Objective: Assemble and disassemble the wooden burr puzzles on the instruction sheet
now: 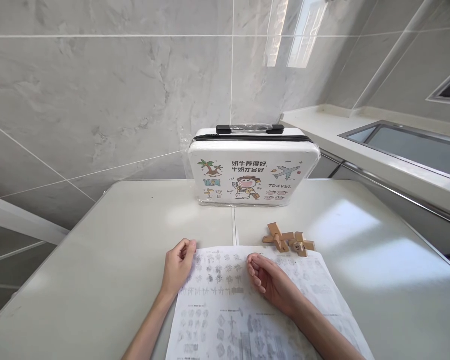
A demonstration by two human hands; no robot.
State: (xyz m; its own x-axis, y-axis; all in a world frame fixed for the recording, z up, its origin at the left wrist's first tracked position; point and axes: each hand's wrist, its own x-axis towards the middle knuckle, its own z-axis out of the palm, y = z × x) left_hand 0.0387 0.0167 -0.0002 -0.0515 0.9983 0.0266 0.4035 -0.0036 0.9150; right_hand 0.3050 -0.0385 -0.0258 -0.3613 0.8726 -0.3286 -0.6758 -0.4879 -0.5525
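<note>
A large white sheet (228, 300) printed with rows of small grey diagrams lies on the table in front of me. My left hand (177, 267) rests at the sheet's upper left edge, fingers curled in and thumb along the top; nothing shows in it. On the right half of the sheet lies my right hand (268, 280), turned partly palm up. Its fingers are loosely curled together and hold nothing visible. Just beyond it, at the sheet's far edge, a wooden interlocking puzzle (278, 237) sits against a second, smaller wooden puzzle piece (302, 245). Neither hand touches the wood.
A white case (243, 150) with cartoon prints and a black handle, wrapped in clear plastic, stands at the far side of the pale table (108, 260). Behind it rises a grey tiled wall (116, 90). A counter (322, 122) with a sink (416, 145) is at the right.
</note>
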